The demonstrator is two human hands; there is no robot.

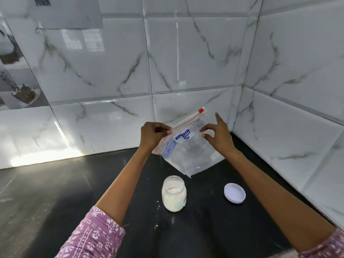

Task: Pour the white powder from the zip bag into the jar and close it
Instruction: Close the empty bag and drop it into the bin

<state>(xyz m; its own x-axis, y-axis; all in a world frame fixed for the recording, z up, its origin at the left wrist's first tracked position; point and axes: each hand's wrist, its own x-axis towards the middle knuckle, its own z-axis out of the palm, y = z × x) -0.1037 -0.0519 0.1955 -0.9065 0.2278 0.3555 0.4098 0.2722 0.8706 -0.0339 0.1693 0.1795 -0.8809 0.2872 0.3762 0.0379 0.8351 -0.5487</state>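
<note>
I hold the zip bag [188, 146] up in the air above the black desk [55, 192], in the corner where two walls of white marble-veined tiles [186, 53] meet. My left hand [151, 135] pinches the bag's top edge at its left end, fingers curled round the seal strip. My right hand [216, 135] is at the bag's right side with its fingers spread and mostly straight, the tips against the plastic; the index finger points up. The bag hangs tilted, its red slider [201, 110] at the far upper end, and it looks nearly empty and see-through, with blue print on its face.

Below the bag, the jar [174, 193] stands upright on the desk, open, filled with white powder [173, 190] most of the way up. Its white lid [235, 193] lies flat on the desk to the right, near the jar but apart from it. A few pale specks dust the dark surface beside the jar. The glossy tiles reflect a window, and bright light falls low on the left wall. Pink patterned sleeves [96, 235] cover my upper arms.
</note>
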